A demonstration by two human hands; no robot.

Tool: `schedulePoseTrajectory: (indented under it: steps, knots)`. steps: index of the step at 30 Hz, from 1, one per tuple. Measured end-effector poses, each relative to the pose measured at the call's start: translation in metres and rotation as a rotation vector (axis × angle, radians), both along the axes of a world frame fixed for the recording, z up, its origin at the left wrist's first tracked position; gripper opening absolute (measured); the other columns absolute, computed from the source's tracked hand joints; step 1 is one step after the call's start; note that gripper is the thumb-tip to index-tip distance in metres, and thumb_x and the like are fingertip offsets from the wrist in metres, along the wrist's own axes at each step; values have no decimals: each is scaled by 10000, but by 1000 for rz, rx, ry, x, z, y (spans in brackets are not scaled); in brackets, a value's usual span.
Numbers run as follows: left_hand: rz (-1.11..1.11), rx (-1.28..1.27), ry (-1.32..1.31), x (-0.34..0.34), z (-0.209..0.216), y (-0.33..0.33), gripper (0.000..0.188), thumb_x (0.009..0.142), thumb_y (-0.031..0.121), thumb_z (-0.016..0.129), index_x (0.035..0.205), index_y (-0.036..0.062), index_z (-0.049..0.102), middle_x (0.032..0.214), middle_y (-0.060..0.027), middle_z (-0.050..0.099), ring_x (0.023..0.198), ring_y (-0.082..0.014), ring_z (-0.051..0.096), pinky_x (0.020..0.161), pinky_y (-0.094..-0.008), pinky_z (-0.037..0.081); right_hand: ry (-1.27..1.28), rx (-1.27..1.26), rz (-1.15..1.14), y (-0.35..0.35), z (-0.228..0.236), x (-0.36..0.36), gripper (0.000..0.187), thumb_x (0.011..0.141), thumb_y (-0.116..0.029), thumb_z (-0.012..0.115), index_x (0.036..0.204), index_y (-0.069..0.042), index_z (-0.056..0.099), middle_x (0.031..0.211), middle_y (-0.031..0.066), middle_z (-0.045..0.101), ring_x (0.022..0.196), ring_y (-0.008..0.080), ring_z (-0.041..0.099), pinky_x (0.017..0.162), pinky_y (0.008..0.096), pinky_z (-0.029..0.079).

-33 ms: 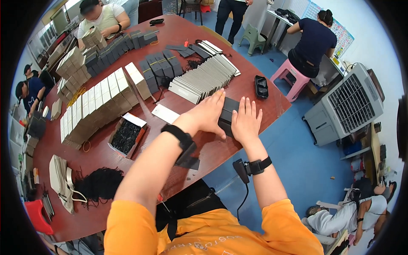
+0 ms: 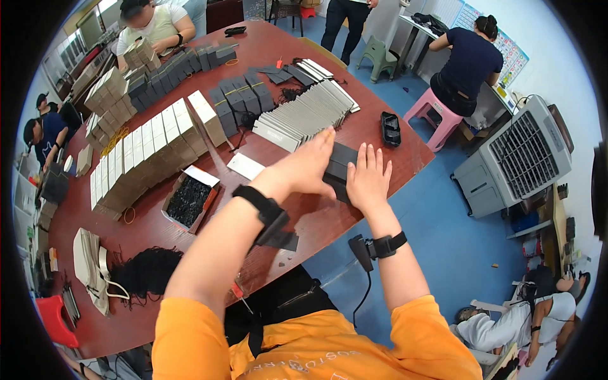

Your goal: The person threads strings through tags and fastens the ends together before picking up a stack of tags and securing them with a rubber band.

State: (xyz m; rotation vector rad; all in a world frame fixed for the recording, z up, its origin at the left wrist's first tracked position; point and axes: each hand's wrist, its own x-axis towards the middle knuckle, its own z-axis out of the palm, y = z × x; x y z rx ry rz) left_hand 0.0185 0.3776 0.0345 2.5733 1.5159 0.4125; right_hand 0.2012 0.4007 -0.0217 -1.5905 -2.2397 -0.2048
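Dark grey cards (image 2: 340,166) lie near the table's right edge, between my two hands. On their left side is my left hand (image 2: 307,166), fingers stretched out and thumb apart. My right hand (image 2: 369,180) rests against their right side, its fingers straight and slightly spread. Neither hand is closed around anything. Just beyond my left hand, a long row of pale cards (image 2: 307,114) leans over in a fan. One white card (image 2: 245,166) lies flat beside my left wrist. A small dark card (image 2: 288,240) sits below my left wrist, partly hidden by the strap.
Left of centre stand banded stacks of pale cards (image 2: 152,145) and dark cards (image 2: 240,98). An open box of black bits (image 2: 188,201), black cords (image 2: 149,272) and a cream bag (image 2: 92,272) lie nearer. A black tray (image 2: 391,128) sits at the right edge. Several people work nearby.
My left forearm and hand have shifted very slightly to the left. The cards and the rest of the table look the same.
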Motion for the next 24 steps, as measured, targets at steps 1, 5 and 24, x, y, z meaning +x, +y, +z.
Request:
schedulePoseTrajectory:
  steps: [1,5,24]
  knots:
    - [-50,30,-173,-10,8,-6,1071,667,344,775,1385,-118,129,1443,-293,178,1365,-365,183,1117,-380,188,-33,-18,-15,4,1,2,532,923,-291,397,1366,-2,345,1409,171,353,1341,327,260,1087,524,153]
    - [164,145,-349,-54,49,-59,731,808,122,642,1397,-36,238,1437,-216,280,1334,-328,284,1097,-356,238,7,17,77,5,14,-2,521,950,-302,350,1400,-45,303,1436,165,315,1362,312,226,1101,514,114]
    - [258,-286,-556,8,-14,-107,582,824,103,600,1300,-102,336,1334,-283,378,1251,-348,408,1039,-355,339,-222,-679,317,57,42,21,1542,328,-590,847,1448,-50,-66,1427,279,205,1323,401,227,1090,475,183]
